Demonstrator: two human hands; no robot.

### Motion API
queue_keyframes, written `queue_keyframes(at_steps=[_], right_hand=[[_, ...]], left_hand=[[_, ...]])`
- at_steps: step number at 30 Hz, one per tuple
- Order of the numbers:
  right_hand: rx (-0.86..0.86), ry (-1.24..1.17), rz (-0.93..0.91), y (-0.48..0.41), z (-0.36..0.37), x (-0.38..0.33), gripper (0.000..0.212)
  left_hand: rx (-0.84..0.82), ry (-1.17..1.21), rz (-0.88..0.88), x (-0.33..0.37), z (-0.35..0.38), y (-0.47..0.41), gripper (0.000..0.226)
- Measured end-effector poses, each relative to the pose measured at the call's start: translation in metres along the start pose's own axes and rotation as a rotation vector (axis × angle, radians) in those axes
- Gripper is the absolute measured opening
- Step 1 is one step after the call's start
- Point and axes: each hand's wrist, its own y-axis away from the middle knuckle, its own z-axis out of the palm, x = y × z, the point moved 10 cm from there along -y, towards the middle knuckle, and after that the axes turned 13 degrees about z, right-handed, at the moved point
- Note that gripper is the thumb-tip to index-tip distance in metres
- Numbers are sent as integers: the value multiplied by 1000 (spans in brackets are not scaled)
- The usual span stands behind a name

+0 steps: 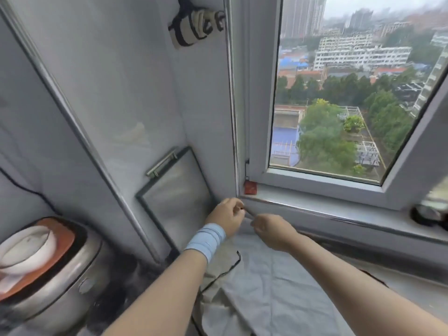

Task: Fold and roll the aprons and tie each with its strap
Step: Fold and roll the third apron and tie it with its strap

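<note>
A pale grey apron (264,287) lies spread on the counter below the window, wrinkled, with a thin black strap (225,270) trailing over its left side. At the apron's far end my left hand (228,217), with a light blue band on the wrist, and my right hand (271,229) sit close together. Each pinches a short stretch of dark strap (247,212) between them, near the corner of the window sill. A rolled cream apron bound with black strap (196,25) hangs on the wall at the top.
A steel rice cooker with an orange and white lid (46,263) stands at the left. A framed metal panel with a handle (174,190) leans in the corner. A small red block (250,187) sits on the window sill (339,204). A dark object (429,214) lies at the sill's right end.
</note>
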Motion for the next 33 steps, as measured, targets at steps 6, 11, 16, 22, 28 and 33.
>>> queue_keyframes(at_steps=[6,11,16,22,28,33], right_hand=[[-289,133,131,31,135,79,40],[-436,153,153,58,204,96,97],[-494,366,149,80,248,116,134],[-381,121,209,61,232,128,88],[-111,145,228,59,196,136,38],[-194,-6,356,62,179,132,14]], left_hand=[[-427,-94,-175,-47,127,73,38],[-644,-166,-181,-75,176,112,38],[-725,-234,-83,-80,195,138,27],[-895,-264,-11,-76,232,176,56],[-835,-278,29,-89,236,163,38],[-788,-158,-55,-88,222,159,39]])
